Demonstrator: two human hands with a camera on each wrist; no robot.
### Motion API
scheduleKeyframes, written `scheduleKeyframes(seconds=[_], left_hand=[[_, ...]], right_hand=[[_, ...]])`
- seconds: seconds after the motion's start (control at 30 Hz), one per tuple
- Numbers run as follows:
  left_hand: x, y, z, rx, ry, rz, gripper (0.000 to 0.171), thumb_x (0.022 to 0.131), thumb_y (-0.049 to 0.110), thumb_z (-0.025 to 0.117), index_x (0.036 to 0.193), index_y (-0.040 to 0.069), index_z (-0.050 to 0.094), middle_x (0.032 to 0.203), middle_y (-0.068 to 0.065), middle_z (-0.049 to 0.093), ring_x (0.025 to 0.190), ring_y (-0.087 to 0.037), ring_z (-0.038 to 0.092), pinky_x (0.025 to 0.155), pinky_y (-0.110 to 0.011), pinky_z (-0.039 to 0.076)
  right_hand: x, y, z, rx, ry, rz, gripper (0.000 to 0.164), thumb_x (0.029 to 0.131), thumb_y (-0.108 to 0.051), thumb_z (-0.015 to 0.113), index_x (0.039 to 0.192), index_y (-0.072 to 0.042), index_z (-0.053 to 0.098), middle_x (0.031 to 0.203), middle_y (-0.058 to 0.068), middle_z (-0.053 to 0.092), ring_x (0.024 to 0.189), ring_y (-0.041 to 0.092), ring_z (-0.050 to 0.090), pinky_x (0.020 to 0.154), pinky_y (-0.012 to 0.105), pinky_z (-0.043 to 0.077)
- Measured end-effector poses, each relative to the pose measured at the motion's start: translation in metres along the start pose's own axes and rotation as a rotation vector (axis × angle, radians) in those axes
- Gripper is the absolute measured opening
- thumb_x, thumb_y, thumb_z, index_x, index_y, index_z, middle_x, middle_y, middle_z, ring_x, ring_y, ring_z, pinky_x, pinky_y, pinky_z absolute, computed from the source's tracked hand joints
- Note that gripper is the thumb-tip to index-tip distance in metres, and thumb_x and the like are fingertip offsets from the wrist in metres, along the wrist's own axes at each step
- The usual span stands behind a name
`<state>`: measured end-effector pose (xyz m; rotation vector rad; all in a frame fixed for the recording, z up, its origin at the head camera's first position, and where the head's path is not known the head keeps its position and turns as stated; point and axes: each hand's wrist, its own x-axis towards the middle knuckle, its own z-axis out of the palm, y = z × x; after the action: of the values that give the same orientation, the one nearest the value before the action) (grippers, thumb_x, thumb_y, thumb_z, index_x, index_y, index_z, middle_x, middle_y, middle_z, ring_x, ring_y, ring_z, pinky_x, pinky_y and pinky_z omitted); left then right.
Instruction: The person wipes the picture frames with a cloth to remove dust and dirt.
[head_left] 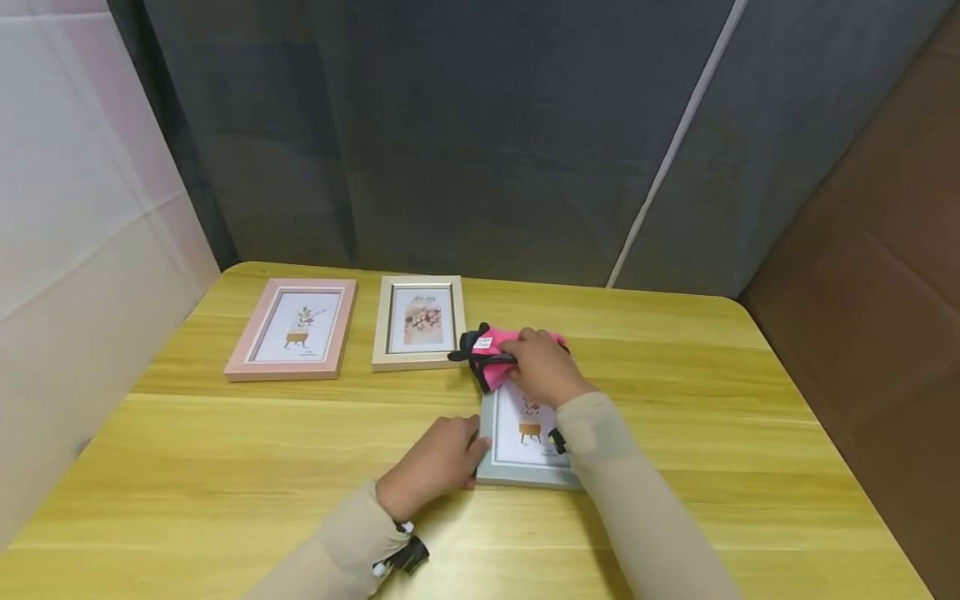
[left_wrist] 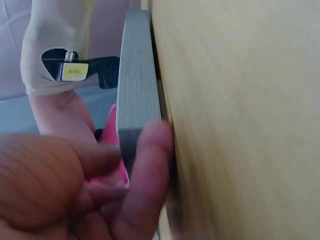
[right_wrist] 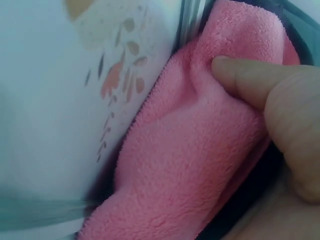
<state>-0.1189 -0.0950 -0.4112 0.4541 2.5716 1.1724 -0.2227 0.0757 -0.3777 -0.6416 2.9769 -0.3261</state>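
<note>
A grey photo frame [head_left: 525, 475] with a drawing of a potted plant lies face up near the table's front. My left hand [head_left: 438, 462] pinches its left edge, thumb above and fingers low at the side; the left wrist view shows these fingers on the frame's grey side [left_wrist: 137, 75]. My right hand [head_left: 546, 368] holds a bunched pink fleecy cloth [head_left: 497, 377] with black trim and a white tag against the frame's far part. In the right wrist view the thumb presses into the cloth [right_wrist: 175, 140], which covers part of the picture and the far border.
A pink photo frame [head_left: 243, 367] lies at the back left of the wooden table [head_left: 300, 450]. Beside it is a cream-gold photo frame [head_left: 381, 325], close to the cloth. A dark curtain [head_left: 450, 150] hangs behind, with a white panel left and a brown one right.
</note>
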Motion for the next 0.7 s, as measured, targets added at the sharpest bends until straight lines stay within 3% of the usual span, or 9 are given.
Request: scheduleKeyframes(seconds=[0.13,0.27,0.4,0.57,0.7], left_hand=[[0.001,0.0,-0.003,-0.017,-0.052,-0.047,0.016,0.096,0.01,0.058,0.102,-0.005,0.062,0.057,-0.001,0.06,0.048,-0.013,0.058,0.048,-0.028,0.044],[0.0,-0.001,-0.006,-0.092,-0.093,-0.081,0.05,0.088,0.007,0.064,0.131,-0.015,0.051,0.063,-0.004,0.062,0.053,-0.017,0.062,0.05,-0.029,0.047],[0.0,-0.003,-0.008,-0.179,-0.12,-0.085,0.066,0.088,0.004,0.066,0.141,-0.019,0.036,0.069,-0.007,0.061,0.057,-0.018,0.066,0.054,-0.028,0.052],[0.001,-0.005,-0.008,-0.235,-0.142,-0.083,0.063,0.09,0.002,0.065,0.142,-0.019,0.035,0.072,-0.009,0.061,0.059,-0.018,0.067,0.056,-0.03,0.055],[0.0,-0.005,-0.011,-0.241,-0.128,-0.093,0.035,0.09,0.002,0.066,0.12,-0.013,0.058,0.07,-0.009,0.061,0.058,-0.017,0.066,0.055,-0.03,0.054]], right_hand=[[0.003,0.004,-0.001,0.02,-0.009,0.03,0.042,0.094,-0.017,0.069,0.136,-0.019,0.063,0.125,0.008,0.059,0.112,0.024,0.05,0.104,0.042,0.044],[0.005,0.004,-0.001,0.023,-0.026,0.022,0.043,0.095,-0.018,0.069,0.137,-0.02,0.062,0.126,0.008,0.059,0.114,0.024,0.05,0.104,0.043,0.043],[0.001,0.002,-0.002,0.042,-0.058,-0.032,0.042,0.095,-0.018,0.069,0.136,-0.017,0.062,0.123,0.01,0.06,0.11,0.026,0.053,0.102,0.043,0.045],[-0.018,-0.004,-0.001,0.082,-0.128,-0.108,0.043,0.093,-0.019,0.07,0.135,-0.012,0.062,0.121,0.011,0.062,0.104,0.025,0.058,0.099,0.042,0.046],[-0.037,-0.013,0.002,0.069,-0.13,-0.182,0.033,0.091,-0.021,0.071,0.123,-0.013,0.067,0.11,0.005,0.063,0.095,0.021,0.059,0.091,0.039,0.049]])
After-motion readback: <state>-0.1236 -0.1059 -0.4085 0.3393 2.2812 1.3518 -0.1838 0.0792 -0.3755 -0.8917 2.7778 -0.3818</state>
